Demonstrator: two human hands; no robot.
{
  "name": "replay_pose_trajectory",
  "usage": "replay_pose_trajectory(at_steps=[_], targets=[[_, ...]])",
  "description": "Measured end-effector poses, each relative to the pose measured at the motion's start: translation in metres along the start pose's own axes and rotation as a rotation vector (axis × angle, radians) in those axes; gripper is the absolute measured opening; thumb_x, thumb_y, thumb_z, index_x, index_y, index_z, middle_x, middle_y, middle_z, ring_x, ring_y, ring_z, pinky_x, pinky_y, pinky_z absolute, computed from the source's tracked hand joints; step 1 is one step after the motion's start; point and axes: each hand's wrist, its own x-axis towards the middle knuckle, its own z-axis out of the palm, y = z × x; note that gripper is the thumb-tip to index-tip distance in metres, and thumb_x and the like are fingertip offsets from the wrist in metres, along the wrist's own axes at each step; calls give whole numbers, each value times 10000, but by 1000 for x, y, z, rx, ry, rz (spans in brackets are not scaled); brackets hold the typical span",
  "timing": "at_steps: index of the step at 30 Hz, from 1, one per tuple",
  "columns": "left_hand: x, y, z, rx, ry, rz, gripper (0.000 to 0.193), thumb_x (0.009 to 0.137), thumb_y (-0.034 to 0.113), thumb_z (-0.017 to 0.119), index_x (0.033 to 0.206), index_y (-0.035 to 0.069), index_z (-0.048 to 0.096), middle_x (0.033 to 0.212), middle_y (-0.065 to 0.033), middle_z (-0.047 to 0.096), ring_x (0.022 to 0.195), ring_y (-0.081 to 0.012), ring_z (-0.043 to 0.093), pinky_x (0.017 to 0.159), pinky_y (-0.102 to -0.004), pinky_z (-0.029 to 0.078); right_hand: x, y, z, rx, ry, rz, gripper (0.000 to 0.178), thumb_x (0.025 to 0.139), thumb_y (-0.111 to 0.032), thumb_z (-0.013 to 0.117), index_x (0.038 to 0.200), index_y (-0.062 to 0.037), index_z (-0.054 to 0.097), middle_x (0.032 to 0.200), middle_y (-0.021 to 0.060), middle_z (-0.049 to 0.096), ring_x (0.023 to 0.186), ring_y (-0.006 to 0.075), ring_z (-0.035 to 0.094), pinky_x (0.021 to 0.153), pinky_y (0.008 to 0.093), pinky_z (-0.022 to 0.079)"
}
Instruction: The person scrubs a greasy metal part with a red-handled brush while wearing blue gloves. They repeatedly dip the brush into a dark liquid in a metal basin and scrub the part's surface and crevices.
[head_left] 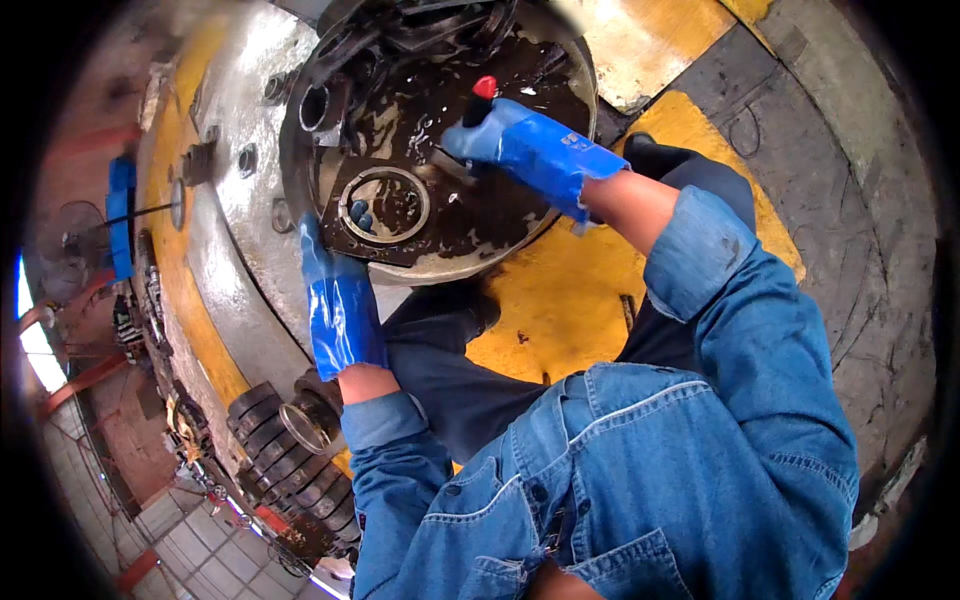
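Note:
Both my hands wear blue rubber gloves. My left hand (335, 285) grips a dark, wet metal plate with a round collar at the near left side of a round tub (455, 268). Two blue fingertips show through the pale metal collar (425, 212), and the rest of those fingers is hidden behind the plate. My right hand (482, 138) is closed round a tool with a dark, red-ended handle (485, 88), held over the tub. The tool's working end is blurred beside the plate, so its kind is unclear. Dark, oily liquid fills the tub around both.
Several dark, oily metal parts (420, 30) lie at the tub's far side. Small metal pieces (247, 160) stand on the grey metal surface to the left. A stack of dark rings (285, 455) sits lower left. Yellow floor plates (545, 300) run beneath my legs.

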Motion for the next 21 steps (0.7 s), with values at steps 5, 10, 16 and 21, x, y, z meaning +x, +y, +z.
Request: replay_pose_trajectory(at_steps=[5, 10, 16, 21], targets=[[2, -7, -10, 84, 12, -6, 717, 1091, 563, 376, 1481, -21, 520, 1348, -254, 661, 1158, -362, 676, 1013, -490, 561, 6, 38, 9, -503, 276, -81, 331, 916, -401, 668, 962, -89, 766, 938, 173, 742, 897, 375, 709, 840, 452, 562], [-12, -15, -12, 62, -44, 84, 637, 1119, 498, 369, 1495, 7, 521, 1367, -242, 651, 1184, -366, 670, 1024, -501, 569, -17, 59, -3, -755, 290, -369, 212, 924, -325, 720, 1019, -146, 780, 971, 142, 766, 929, 374, 732, 815, 448, 589], [-38, -19, 7, -53, -52, -61, 478, 1061, 295, 636, 1405, -35, 592, 1329, -174, 697, 1073, -309, 731, 953, -427, 621, -22, 67, -6, -810, 283, -351, 200, 935, -314, 718, 1014, -139, 772, 1000, 144, 761, 966, 383, 717, 824, 452, 581], [-38, -28, 8, -95, -132, -131, 439, 1047, 245, 660, 1401, -10, 608, 1318, -167, 703, 1109, -304, 720, 972, -427, 609, -29, 51, -3, -785, 282, -223, 254, 974, -355, 686, 1076, -136, 764, 1097, 159, 753, 1045, 392, 701, 895, 462, 566]])
